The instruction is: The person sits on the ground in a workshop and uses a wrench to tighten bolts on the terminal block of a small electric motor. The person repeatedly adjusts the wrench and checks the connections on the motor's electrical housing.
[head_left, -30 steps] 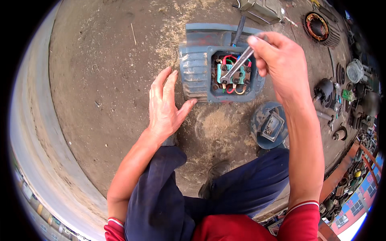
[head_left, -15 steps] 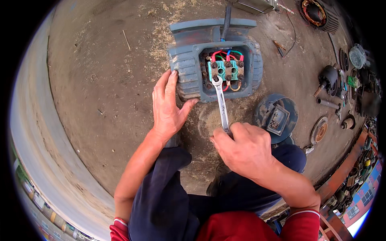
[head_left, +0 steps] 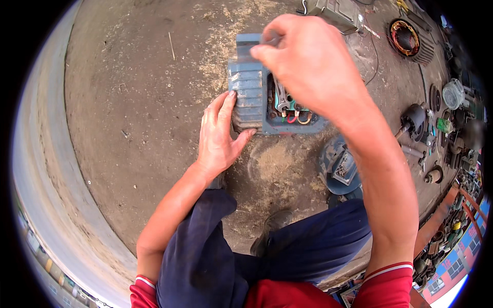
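Observation:
The blue-grey electric motor point(head_left: 247, 97) stands on the ground before me, its terminal box uncovered. My left hand point(head_left: 218, 134) grips the motor's near left corner, fingers along the side and thumb against the near edge. Over the box, my right hand point(head_left: 308, 59) is closed round the far end of a wrench point(head_left: 281, 97); the wrench's near head lies at the terminals. Red, green and tan wires point(head_left: 304, 119) show below the teal terminal block point(head_left: 291, 106). My right hand and forearm cover most of the box and the motor's right side.
Right of the motor, a blue-grey round part point(head_left: 331, 167) holds a small box-shaped cover point(head_left: 345, 168) with small pieces inside. Farther right lie a stator with copper windings point(head_left: 404, 37), a clear tub point(head_left: 453, 94) and scattered metal parts. A metal case point(head_left: 334, 14) is at the back.
My right hand has swung away from me, turning the wrench so that its handle points to the far side. My left hand keeps its hold on the motor. The view has shifted slightly.

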Motion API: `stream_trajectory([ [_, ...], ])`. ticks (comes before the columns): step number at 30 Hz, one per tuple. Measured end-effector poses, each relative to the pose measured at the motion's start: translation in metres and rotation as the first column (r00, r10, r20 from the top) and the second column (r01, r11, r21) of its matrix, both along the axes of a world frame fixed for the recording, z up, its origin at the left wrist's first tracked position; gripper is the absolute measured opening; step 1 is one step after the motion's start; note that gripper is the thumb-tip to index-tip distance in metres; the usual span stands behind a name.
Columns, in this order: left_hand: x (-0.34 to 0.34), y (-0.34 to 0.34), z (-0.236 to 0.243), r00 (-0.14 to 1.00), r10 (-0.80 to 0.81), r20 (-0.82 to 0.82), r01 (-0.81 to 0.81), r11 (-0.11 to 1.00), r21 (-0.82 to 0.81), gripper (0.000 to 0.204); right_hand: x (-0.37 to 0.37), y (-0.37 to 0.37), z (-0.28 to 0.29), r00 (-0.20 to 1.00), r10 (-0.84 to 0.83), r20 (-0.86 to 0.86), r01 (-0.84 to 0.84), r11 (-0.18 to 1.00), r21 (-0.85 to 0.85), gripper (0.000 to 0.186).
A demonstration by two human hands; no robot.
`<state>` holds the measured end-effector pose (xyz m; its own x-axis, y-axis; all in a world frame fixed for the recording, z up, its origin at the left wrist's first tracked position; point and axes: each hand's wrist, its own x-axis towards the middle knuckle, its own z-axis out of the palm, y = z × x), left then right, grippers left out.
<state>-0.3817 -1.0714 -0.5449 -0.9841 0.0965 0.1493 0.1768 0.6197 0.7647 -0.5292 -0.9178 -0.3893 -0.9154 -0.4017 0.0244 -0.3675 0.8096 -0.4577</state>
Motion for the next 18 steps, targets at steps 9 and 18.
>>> stream_trajectory([
  [9, 0.002, 0.0, -0.004, 1.0, 0.016, 0.011, -0.016, 1.0, 0.011, 0.099, 0.161, 0.022, -0.002, 0.945, 0.319, 0.072, -0.326, 0.903, 0.281, 0.022],
  [18, 0.002, -0.003, -0.005, 1.0, 0.009, 0.008, -0.009, 1.0, 0.013, 0.102, 0.09, 0.104, -0.004, 0.678, -0.334, 0.655, 0.674, 0.637, -0.373, 0.03],
])
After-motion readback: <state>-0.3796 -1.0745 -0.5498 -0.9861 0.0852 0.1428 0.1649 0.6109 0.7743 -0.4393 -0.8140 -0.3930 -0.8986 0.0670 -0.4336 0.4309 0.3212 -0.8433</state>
